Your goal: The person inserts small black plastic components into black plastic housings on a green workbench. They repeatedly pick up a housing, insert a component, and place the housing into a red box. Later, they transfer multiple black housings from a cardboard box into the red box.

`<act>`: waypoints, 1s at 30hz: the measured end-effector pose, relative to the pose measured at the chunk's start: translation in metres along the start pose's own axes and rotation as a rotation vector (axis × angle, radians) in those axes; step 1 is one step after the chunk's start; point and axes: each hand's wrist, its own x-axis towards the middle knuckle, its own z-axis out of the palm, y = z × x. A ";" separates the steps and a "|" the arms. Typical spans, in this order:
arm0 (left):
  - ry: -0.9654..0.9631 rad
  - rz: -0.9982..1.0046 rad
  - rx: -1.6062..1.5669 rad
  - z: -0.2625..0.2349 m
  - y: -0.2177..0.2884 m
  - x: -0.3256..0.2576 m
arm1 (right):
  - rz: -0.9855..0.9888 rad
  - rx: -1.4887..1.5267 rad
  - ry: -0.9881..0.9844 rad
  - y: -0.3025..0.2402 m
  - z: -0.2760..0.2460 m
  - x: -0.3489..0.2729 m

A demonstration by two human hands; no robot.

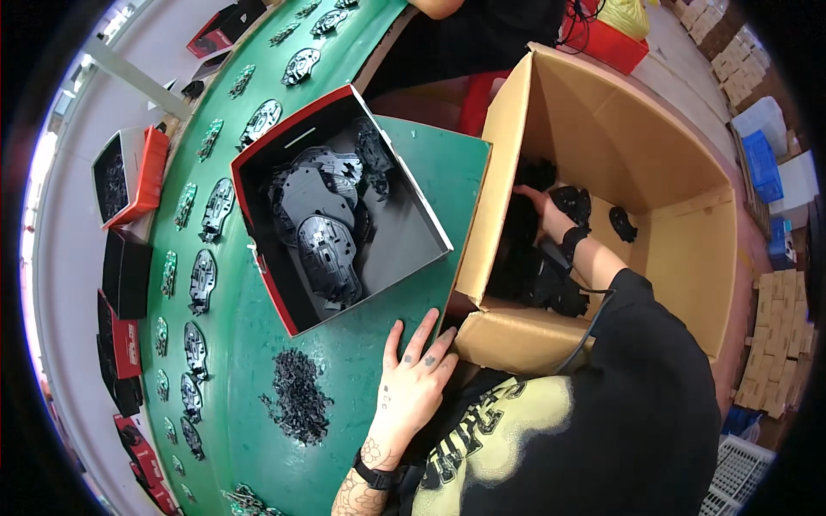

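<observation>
My left hand (415,378) lies flat at the edge of the green work surface (422,284), fingers spread, holding nothing. My right hand (551,215) reaches down inside a large cardboard box (637,129), among black plastic parts (551,288). Its fingertips are partly hidden there, so any grip is unclear. A black strap with a cord circles the right wrist. Left of the cardboard box, a smaller red-edged black box (400,249) stands tilted on the surface. It holds several black plastic shells (327,249), rounded like computer mouse bases.
A pile of small black pieces (298,400) lies near my left hand. Along the green belt run rows of shells (202,279) and green circuit boards (169,273). Red and black boxes (129,185) line the far left. Another person's arm (437,7) shows at the top.
</observation>
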 end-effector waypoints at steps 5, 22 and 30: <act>0.009 -0.014 0.006 0.002 -0.002 -0.004 | -0.021 -0.018 0.095 -0.013 0.032 -0.013; 0.052 0.050 -0.016 0.008 -0.006 -0.009 | -0.238 0.215 -0.270 -0.003 -0.052 -0.052; 0.083 0.077 -0.018 0.012 -0.009 -0.013 | -0.196 0.044 -0.380 -0.054 -0.076 -0.112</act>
